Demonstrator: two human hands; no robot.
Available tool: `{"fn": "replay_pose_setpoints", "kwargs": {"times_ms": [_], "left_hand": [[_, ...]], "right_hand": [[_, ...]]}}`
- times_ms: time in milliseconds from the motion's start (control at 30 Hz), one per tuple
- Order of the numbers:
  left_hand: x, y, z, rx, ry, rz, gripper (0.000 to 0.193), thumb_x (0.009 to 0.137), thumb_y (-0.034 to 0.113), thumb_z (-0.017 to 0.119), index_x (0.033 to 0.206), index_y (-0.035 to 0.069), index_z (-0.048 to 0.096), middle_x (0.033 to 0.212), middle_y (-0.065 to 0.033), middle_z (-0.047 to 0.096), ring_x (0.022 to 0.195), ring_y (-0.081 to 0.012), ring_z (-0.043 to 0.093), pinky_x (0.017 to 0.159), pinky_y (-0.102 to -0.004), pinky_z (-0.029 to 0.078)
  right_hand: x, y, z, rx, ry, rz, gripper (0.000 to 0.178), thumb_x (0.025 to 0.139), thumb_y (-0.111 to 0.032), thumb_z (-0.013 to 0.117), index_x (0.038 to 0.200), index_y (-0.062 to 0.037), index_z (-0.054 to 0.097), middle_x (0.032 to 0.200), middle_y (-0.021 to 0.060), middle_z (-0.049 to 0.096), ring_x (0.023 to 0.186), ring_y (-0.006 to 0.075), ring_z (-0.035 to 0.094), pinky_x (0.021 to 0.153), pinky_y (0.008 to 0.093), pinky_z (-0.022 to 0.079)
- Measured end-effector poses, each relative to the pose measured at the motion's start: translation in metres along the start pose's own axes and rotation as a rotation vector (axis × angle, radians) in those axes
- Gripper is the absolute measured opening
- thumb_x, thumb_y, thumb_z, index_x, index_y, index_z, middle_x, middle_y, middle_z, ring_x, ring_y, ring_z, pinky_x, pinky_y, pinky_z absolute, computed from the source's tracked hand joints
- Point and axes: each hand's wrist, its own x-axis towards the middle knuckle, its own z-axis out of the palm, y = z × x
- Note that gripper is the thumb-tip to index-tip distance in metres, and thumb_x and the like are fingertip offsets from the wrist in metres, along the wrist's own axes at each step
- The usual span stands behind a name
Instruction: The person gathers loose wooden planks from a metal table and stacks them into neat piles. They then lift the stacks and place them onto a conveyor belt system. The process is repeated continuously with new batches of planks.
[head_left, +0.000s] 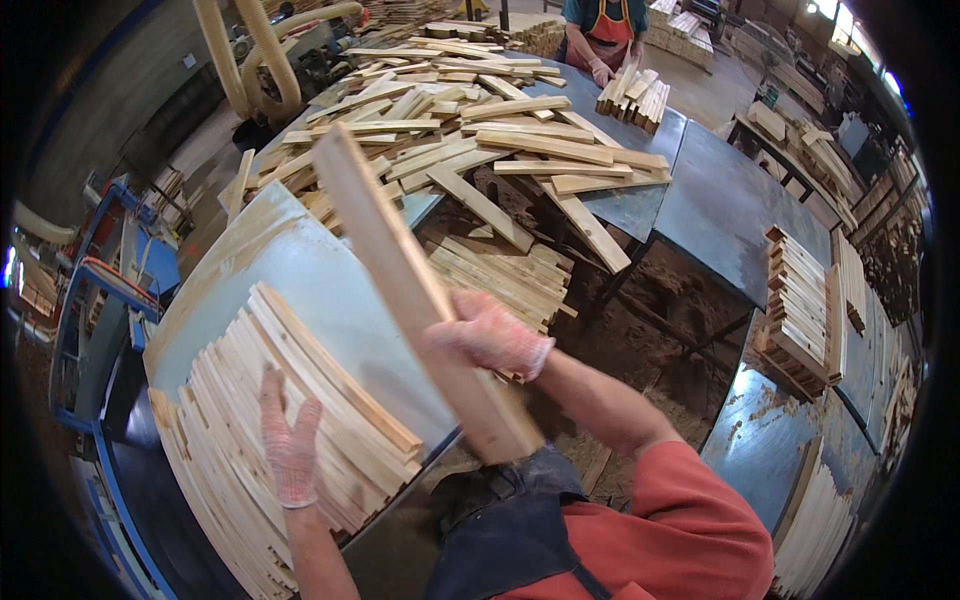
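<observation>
My right hand [490, 333], in a pale knitted glove, grips a wooden board [395, 255] around its edge near the lower end. The board is held up in the air, tilted, with its far end pointing up and to the left. My left hand [290, 440], gloved the same way, rests with fingers stretched out on a row of wooden strips [225, 400]. These strips lie side by side, packed closely, on a pale blue-grey metal tabletop [300, 250]. The fingers of the left hand hold nothing.
A large loose heap of boards [440, 120] covers the table beyond. Below it sits a stack of strips [500, 275]. A co-worker [600, 35] in an apron handles strips [635, 98] at the far table. More stacked strips [800, 300] stand at right; a blue metal frame [75, 330] at left.
</observation>
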Motion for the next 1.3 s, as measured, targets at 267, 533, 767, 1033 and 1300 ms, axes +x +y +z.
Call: {"fn": "replay_pose_setpoints", "kwargs": {"times_ms": [267,533,767,1033,1300], "left_hand": [[0.059,-0.094,0.011,0.77,0.116,-0.222,0.083,0.099,0.03,0.073,0.17,0.007,0.036,0.172,-0.0278,0.037,0.16,-0.0463,0.032,0.133,-0.0544,0.027],[0.057,-0.101,0.04,0.969,0.089,-0.203,0.072,0.106,0.034,0.06,0.17,0.007,0.039,0.175,-0.0281,0.032,0.159,-0.0488,0.031,0.134,-0.0567,0.02],[0.05,-0.1,0.035,0.978,0.056,-0.201,0.073,0.108,0.035,0.057,0.17,0.003,0.038,0.173,-0.0308,0.032,0.159,-0.0489,0.031,0.133,-0.0571,0.02],[0.053,-0.095,0.039,0.988,0.034,-0.235,0.077,0.111,0.049,0.051,0.169,0.0,0.037,0.174,-0.0311,0.031,0.16,-0.0494,0.03,0.132,-0.0571,0.023],[0.06,-0.085,0.043,0.996,0.043,-0.26,0.079,0.109,0.049,0.054,0.168,0.0,0.039,0.173,-0.0316,0.033,0.16,-0.0493,0.031,0.132,-0.0577,0.023]], "right_hand": [[0.051,0.139,-0.196,-0.876,0.342,0.347,0.054,0.089,-0.037,0.075,0.13,-0.0045,0.066,0.107,0.0253,0.078,0.102,0.0414,0.077,0.094,0.0488,0.061],[0.141,0.295,-0.267,-0.934,0.283,0.505,0.045,0.089,-0.03,0.072,0.124,-0.0035,0.067,0.114,0.0287,0.076,0.111,0.0454,0.073,0.098,0.0526,0.057],[0.21,0.333,-0.187,-0.918,0.072,0.444,0.045,0.092,-0.034,0.067,0.125,-0.0044,0.063,0.107,0.031,0.075,0.104,0.0496,0.072,0.093,0.056,0.056],[0.225,0.365,-0.068,-0.741,-0.278,0.44,0.065,0.096,-0.046,0.072,0.144,-0.0067,0.054,0.117,0.0291,0.074,0.114,0.0477,0.07,0.098,0.055,0.056],[0.245,0.381,-0.042,-0.812,-0.235,0.502,0.061,0.09,-0.039,0.076,0.136,-0.0039,0.057,0.12,0.0272,0.074,0.117,0.0458,0.07,0.1,0.0535,0.056]]}}
